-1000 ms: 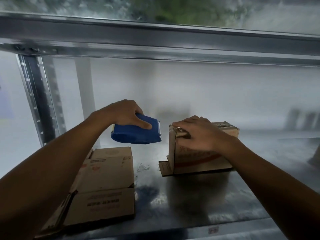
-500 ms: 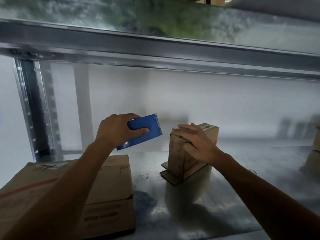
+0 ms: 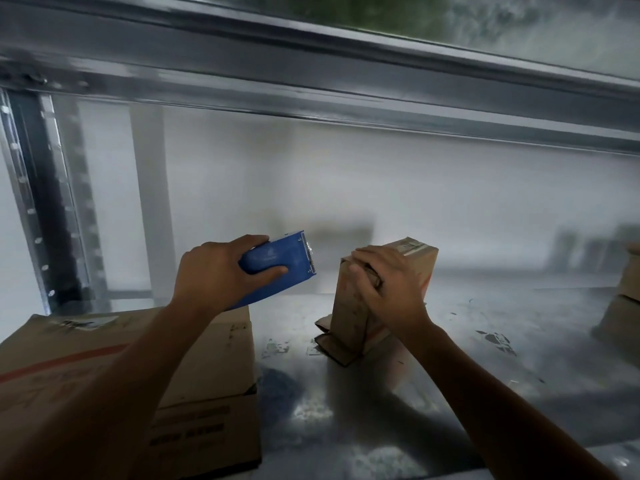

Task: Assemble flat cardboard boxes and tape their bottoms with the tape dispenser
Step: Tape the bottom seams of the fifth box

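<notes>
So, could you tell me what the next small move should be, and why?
Probably bring the blue tape dispenser, gripped in the left hand, across onto the top of the small upright box: the right hand holds that top down, and the dispenser's toothed edge faces it, not yet touching.

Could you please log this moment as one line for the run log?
left grip: holds blue tape dispenser, apart from upright box | right grip: holds top of upright box | flat cardboard: stacked at left

Left hand and right hand bare, forearms bare too (slender, uncovered as far as visible)
</notes>
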{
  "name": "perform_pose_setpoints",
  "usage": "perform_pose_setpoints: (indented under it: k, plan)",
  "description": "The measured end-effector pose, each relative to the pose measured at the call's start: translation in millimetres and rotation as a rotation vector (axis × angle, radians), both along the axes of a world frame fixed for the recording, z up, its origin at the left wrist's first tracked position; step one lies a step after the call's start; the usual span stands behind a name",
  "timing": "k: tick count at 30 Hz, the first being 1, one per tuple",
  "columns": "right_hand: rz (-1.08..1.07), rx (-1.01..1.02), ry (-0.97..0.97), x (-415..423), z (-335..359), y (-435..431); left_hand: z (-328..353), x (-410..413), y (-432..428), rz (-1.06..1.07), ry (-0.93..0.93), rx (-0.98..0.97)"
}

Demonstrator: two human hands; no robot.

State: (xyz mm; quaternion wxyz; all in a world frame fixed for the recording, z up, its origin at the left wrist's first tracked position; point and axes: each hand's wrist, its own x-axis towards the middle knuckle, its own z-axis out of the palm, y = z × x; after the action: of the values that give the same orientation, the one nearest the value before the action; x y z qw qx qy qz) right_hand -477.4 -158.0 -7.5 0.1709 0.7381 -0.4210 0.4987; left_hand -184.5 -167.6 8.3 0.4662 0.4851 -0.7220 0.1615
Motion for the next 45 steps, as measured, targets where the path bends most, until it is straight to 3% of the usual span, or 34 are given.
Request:
perform_pose_setpoints:
  k: [6, 13, 17, 25, 32, 40, 45]
  plan:
    - [-0.095, 0.135, 0.038, -6.0, -2.9, 8.1, 4.0, -9.4, 13.4, -0.075, 0.006, -0.047]
    - [0.348, 0.198, 0.054, -32.9, 6.6, 6.2, 20.3, -21.5, 19.4, -0.126, -0.048, -0.072]
    - [0.472, 0.247, 0.072, -49.0, 13.8, -1.3, 34.7, -23.4, 20.1, -0.249, 0.038, -0.011]
    - [0.636, 0.300, 0.099, -69.6, 24.5, -21.4, 55.7, -53.6, 7.3, -0.307, 0.015, 0.049]
    - [0.708, 0.204, 0.034, -88.2, 20.5, -36.1, 55.7, -69.2, -16.0, -0.332, 0.086, 0.081]
    - [0.743, 0.284, -0.157, -93.9, 15.3, -35.0, 52.0, -84.9, -8.4, -0.324, 0.097, 0.124]
    - [0.776, 0.336, -0.115, -86.0, 16.6, -33.3, 53.7, -83.4, -7.0, -0.284, 0.063, 0.077]
